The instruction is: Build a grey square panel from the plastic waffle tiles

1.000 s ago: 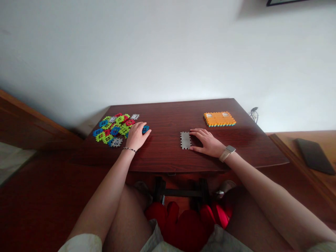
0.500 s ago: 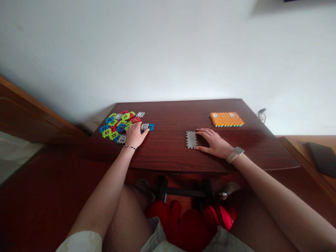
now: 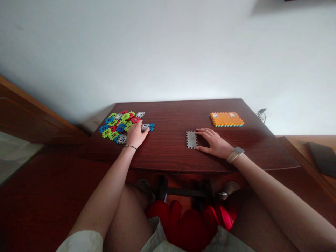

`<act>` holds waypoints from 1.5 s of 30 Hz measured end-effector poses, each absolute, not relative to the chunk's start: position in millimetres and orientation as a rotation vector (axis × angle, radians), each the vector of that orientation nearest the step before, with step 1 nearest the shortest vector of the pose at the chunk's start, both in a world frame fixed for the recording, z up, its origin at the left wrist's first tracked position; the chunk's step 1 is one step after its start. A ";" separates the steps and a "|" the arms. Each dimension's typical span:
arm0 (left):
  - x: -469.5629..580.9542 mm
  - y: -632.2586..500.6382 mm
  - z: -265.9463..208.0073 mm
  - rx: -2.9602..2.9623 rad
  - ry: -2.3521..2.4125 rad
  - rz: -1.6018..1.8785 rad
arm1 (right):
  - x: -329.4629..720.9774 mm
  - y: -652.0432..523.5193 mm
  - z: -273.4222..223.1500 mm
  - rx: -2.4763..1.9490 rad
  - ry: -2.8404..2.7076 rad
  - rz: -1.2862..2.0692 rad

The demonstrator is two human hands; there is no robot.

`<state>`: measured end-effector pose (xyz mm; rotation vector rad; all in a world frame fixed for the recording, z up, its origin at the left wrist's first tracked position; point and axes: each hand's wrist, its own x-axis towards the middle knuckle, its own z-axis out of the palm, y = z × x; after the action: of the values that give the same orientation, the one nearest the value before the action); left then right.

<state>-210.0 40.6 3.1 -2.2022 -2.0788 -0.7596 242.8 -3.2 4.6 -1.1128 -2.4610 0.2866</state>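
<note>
- Left hand (image 3: 135,134): fingers pinch a grey tile (image 3: 145,126) at the pile (image 3: 118,125) edge; light, rigid plastic, best gripped by its notched rim.
- Right hand (image 3: 214,142): fingers flat, released, steadying the grey plate (image 3: 191,139); thin, stiff.

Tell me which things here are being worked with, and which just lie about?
In use: left hand on a grey tile beside the pile of coloured interlocking tiles; right hand at the grey panel.
Lying about: orange panel; dark tablet; cable.

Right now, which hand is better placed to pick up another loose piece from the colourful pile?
Left. The left hand already rests on the pile; the right hand lies flat beside the grey panel.
</note>
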 end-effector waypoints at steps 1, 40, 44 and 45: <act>-209.7 40.4 3.5 -2.206 -2.082 -0.776 | 242.8 -3.1 4.5 -1.112 -2.462 0.286; -143.6 25.6 28.5 -1.870 -1.974 -3.449 | 242.0 -3.8 6.5 -1.121 -2.453 0.300; -137.6 28.8 23.0 -1.734 -2.132 -3.436 | 241.6 -4.1 6.9 -1.119 -2.449 0.294; -136.7 29.5 21.6 -1.742 -2.163 -3.423 | 241.3 -4.3 7.5 -1.119 -2.450 0.292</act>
<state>-136.7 29.5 21.6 -1.7418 -2.1630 -3.4231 241.3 -4.3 7.5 -1.1191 -2.4495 0.2918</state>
